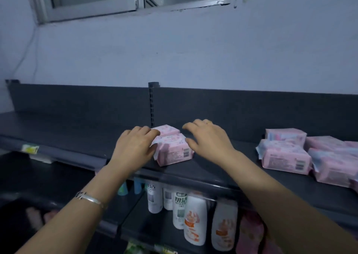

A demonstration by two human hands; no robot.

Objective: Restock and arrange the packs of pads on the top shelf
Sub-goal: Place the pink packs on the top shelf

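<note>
The left hand (pixel 135 145) lies against the left side of two pink packs of pads, its fingers loosely bent over the corner of the rear pack (pixel 166 129) and its thumb touching the front pack (pixel 172 151). It presses rather than grips. The right hand (pixel 209 137) flanks the packs on the other side. Its thumb is at the front pack's right edge and its fingers are spread, slightly bent and released, closing on nothing. A ring (pixel 209 121) sits on one right finger and a silver bracelet (pixel 89 197) circles the left wrist. Both forearms reach up from the lower corners of the view.

The two packs lie one behind the other near the middle of the top shelf (pixel 77 133), a dark, flat metal board with the front pack close to its front lip. Just behind them stands a slotted upright post (pixel 153 102) set in the dark back panel (pixel 251 108). Well to the right on the same shelf lies a loose group of other pink packs (pixel 284 153), some stacked and some overlapping. A yellow-green price tag (pixel 30 149) hangs on the shelf's front rail at the left.

Below, the next shelf holds white bottles (pixel 194 221), several with orange labels. Above the shelving rises a pale, dim wall (pixel 193 50), with a thin cable (pixel 29 50) running down its left side and a grey-framed window (pixel 93 0) at the top.
</note>
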